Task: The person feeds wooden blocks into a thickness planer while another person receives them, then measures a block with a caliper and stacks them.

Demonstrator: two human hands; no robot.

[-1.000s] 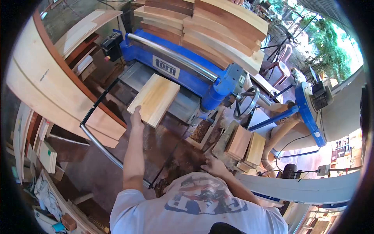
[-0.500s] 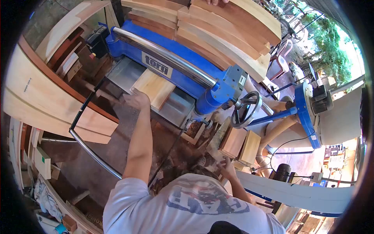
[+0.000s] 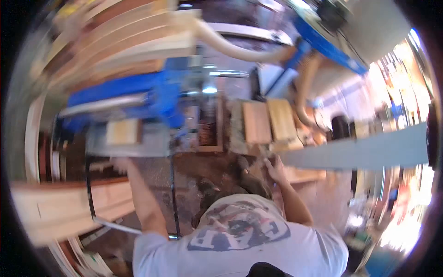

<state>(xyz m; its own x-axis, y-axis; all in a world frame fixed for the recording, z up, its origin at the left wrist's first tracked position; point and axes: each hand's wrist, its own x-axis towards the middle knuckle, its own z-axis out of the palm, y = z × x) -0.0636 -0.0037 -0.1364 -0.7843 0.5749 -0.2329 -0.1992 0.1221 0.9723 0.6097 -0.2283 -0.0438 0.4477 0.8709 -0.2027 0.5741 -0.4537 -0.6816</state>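
Note:
My left hand [image 3: 121, 163] is smeared by motion, just below the front edge of the planer's metal table [image 3: 154, 149]. A light wooden board [image 3: 121, 132] lies on that table under the blue planer [image 3: 168, 99], above my left hand in the view. My right hand [image 3: 275, 170] is off to the right with its fingers apart, holding nothing visible. It is close to the near ends of two wooden boards, a pinkish one [image 3: 256, 122] and a yellowish one [image 3: 281, 119], lying side by side.
Long boards [image 3: 134, 39] are stacked on top of the planer. A long grey surface [image 3: 364, 151] extends to the right. A pale hose [image 3: 230, 48] runs to a blue machine [image 3: 327, 46] behind. Large wooden panels [image 3: 69, 205] stand at left.
The camera has swung to the right, blurring the view. My left hand has drawn back from the board in the planer. My right hand is still near the two boards.

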